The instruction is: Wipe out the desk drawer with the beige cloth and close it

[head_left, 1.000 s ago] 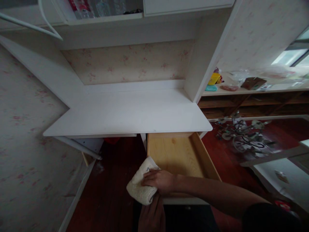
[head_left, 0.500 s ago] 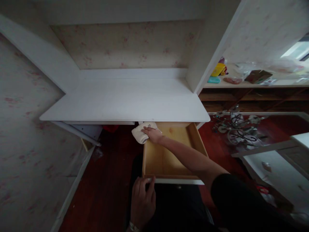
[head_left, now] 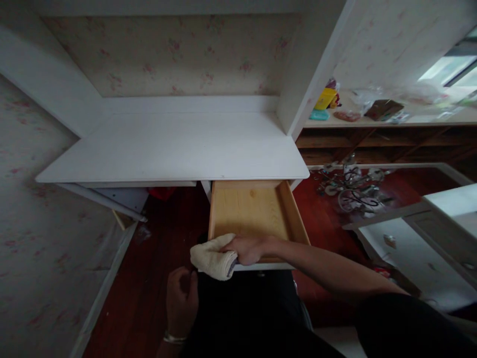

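Note:
My right hand point(head_left: 248, 248) grips a folded cream cloth point(head_left: 214, 257) at the front left corner of a pulled-out wooden drawer point(head_left: 249, 209). The cloth hangs over the drawer's side and front edge, its end showing a dark trim. Lower left, my left hand point(head_left: 181, 298) is off the drawer, with fingers curled in and nothing visible in them. It is just beside the cloth. Bare pale wood shows on the drawer's bottom. Above it is the white desk point(head_left: 171, 149).
A chandelier-like metal fixture point(head_left: 352, 186) lies on the red floor to the right. Beside it, a white cabinet point(head_left: 421, 248) stands at an angle. Plastic bags and a cardboard box point(head_left: 383, 109) rest on the long low shelf. A red item point(head_left: 162, 192) is under the desk.
My right hand has brought the cloth from the drawer's back left corner to its front left corner. My left hand has let go of the drawer's front edge and moved left.

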Available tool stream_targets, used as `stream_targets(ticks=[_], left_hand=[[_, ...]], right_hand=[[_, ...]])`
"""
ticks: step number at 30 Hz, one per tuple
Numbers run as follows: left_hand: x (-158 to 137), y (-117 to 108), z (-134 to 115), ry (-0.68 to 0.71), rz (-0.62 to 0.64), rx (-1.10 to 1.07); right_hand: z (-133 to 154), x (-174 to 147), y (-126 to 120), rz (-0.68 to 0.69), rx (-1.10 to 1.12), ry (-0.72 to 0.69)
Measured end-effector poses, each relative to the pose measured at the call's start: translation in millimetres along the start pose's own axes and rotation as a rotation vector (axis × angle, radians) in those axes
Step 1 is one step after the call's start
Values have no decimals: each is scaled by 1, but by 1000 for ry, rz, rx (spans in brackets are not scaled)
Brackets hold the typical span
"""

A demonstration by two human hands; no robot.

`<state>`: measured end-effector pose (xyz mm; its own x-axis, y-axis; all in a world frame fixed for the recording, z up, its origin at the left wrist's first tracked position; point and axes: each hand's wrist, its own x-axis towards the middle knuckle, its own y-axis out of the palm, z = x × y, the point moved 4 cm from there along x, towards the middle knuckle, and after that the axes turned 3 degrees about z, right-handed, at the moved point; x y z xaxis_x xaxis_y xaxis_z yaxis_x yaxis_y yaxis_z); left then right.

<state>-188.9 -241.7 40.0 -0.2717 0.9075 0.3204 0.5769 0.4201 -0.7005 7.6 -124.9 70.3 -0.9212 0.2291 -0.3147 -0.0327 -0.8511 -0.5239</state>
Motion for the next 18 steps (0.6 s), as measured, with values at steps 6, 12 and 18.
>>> stream_targets(ticks=[6,12,18], left_hand=[[19,17,-28,0,2,-118],[34,39,-39,97,137,-66],[40,53,-37,50,293,33]], right_hand=[[-22,-89,-4,65,-55,241],[-27,-190,-7,-7,-250,539],[-1,-239,-24,-449,-508,651]])
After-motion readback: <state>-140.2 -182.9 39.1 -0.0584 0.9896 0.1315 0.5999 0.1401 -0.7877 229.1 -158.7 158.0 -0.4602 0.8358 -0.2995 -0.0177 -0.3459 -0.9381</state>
